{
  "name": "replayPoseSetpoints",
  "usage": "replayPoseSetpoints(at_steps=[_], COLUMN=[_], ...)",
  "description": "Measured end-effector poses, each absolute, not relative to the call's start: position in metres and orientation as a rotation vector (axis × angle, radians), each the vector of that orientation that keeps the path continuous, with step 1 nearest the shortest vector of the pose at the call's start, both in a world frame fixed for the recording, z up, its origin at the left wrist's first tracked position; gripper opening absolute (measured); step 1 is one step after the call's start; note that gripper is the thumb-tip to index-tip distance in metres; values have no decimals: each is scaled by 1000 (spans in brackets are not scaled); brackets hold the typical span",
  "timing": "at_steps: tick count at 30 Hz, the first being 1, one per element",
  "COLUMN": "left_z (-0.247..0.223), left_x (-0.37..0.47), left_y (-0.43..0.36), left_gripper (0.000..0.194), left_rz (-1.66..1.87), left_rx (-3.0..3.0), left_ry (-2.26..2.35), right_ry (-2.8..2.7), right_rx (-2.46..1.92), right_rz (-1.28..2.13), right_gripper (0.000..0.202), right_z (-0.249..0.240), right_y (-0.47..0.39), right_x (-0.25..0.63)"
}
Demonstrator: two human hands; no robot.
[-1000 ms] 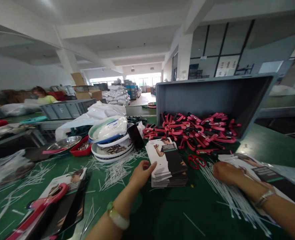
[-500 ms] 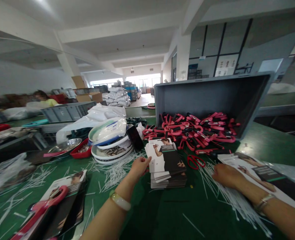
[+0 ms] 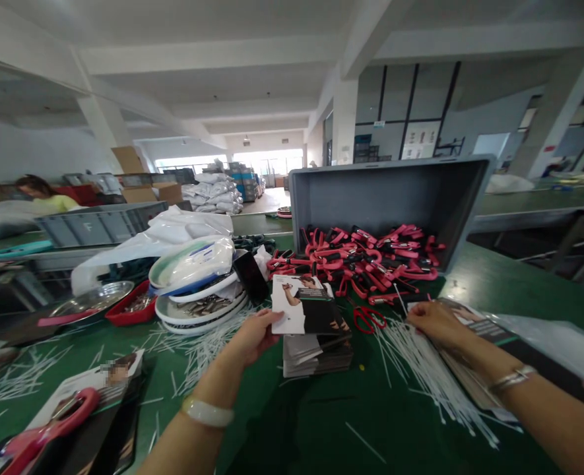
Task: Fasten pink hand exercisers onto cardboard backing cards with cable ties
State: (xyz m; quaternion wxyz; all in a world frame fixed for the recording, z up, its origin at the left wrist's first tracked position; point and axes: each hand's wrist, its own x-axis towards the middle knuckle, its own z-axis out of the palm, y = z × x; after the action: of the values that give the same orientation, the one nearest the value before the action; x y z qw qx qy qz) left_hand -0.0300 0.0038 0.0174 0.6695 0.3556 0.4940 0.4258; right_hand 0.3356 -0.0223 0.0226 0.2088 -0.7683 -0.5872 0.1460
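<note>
My left hand (image 3: 255, 335) pinches the left edge of a printed card (image 3: 316, 318), black and white with a picture on it. The card is raised and tilted over a stack of similar cards (image 3: 319, 361). At the right, my right hand (image 3: 433, 321) has its fingertips closed on a thin white cable tie (image 3: 399, 297) that points up and left. Beneath and in front of that hand lies a loose bundle of white cable ties (image 3: 427, 373). More printed cards (image 3: 529, 349) lie beside and under my right forearm.
A grey crate (image 3: 385, 198) lies on its side, spilling pink-and-black hand tools (image 3: 365, 254). Red-handled scissors (image 3: 369, 319) lie before it. Stacked plates (image 3: 197, 310), a phone (image 3: 251, 276) and a red tray (image 3: 130, 309) stand left. A pink tool (image 3: 49, 429) rests on cards. Another person (image 3: 44, 194) is far left.
My left hand has lifted the top card's near edge off the stack. My right hand has raised a cable tie from the bundle. The view has turned slightly right.
</note>
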Motion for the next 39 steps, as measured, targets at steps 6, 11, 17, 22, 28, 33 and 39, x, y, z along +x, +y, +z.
replayPoseSetpoints(at_steps=[6,11,17,22,28,33,39], left_z=[23,20,5,-2,0,-7,-13], left_x=[-3,14,38,48,52,54,55], left_y=[-7,-18,-25,-26,-30,-35,-40], left_gripper=[51,53,53,61,63,63,58], left_rz=[1018,1078,1187,1318,1445,1482,1476], left_rx=[737,617,508,476,418,620,756], left_ry=[964,841,797,674,635,752,893], right_ry=[-1482,-1279,-1163,-1169,-1241,-1220,-1135], right_rx=[-1896,-1488,-1194,-1174,-1224,-1221,-1158], right_rz=[457,925,1019,806,719,715,805], right_gripper=[20,27,36,38,27,23,24], right_z=[26,37,54,53,49,51,48], right_y=[-25,-35,-37,-26,-20,-17,-14], right_x=[333,305,244,215,187,169,160])
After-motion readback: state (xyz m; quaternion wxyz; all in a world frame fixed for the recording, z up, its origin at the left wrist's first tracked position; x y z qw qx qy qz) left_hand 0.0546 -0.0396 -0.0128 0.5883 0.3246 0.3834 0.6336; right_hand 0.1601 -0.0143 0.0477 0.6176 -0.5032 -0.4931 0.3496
